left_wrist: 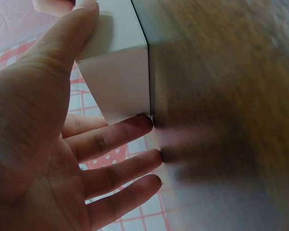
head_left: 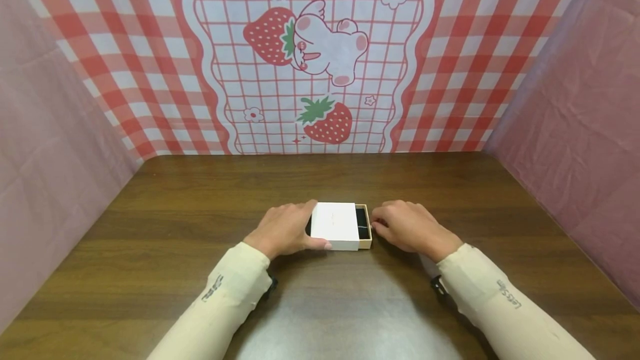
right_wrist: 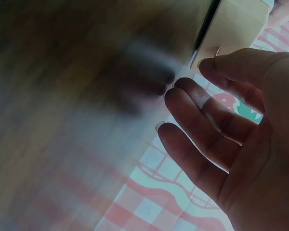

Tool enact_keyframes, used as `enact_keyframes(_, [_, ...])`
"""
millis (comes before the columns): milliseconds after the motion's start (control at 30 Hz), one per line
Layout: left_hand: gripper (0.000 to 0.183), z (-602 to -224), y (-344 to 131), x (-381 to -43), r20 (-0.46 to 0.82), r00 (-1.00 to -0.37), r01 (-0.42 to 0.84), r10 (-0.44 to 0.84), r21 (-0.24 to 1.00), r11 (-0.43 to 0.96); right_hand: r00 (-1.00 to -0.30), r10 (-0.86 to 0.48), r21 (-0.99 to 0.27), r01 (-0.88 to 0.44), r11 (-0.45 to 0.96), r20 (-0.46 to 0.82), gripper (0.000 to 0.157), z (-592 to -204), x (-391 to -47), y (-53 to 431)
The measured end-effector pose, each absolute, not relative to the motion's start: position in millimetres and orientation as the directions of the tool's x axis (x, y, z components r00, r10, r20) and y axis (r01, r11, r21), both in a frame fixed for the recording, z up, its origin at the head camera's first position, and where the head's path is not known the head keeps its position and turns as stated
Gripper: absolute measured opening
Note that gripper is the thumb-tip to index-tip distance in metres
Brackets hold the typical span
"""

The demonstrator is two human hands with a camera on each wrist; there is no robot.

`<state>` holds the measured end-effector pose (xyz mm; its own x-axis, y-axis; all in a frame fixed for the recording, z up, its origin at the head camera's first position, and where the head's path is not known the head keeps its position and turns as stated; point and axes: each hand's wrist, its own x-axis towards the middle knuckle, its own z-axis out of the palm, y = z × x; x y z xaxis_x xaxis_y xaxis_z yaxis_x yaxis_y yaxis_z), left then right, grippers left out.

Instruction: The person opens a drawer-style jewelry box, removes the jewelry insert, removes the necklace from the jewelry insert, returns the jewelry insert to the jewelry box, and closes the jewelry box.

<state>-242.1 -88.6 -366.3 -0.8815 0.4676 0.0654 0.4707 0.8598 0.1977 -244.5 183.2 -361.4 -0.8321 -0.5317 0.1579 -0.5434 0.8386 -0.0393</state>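
Observation:
A small white drawer box lies on the table, its white sleeve (head_left: 334, 222) bearing a tiny mark on top. Out of the sleeve's right end sticks a tan inner tray (head_left: 365, 244) with black lining (head_left: 361, 221) inside. My left hand (head_left: 284, 230) grips the sleeve from the left, thumb on the near side. In the left wrist view, several fingers spread by the sleeve's end (left_wrist: 120, 82). At the tray's front, my right hand (head_left: 407, 225) pinches a small pull loop (right_wrist: 219, 50) between thumb and index finger; its other fingers are loosely bent.
The brown wooden table (head_left: 320, 304) extends around the box. A red-and-white strawberry cloth (head_left: 320, 121) hangs along the back edge. Pink cloths hang at the left (head_left: 55, 143) and right (head_left: 575, 126).

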Motion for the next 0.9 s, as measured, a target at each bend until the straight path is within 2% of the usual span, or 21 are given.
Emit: enact_keyframes(900, [0.093,-366.9,-87.9,-242.1,0.045,-0.889,0.455,0.456,0.212,0.865,-0.854,-0.502,-0.051,-0.512,0.857,0.136,0.01,-360.2,-241.9,193.0])
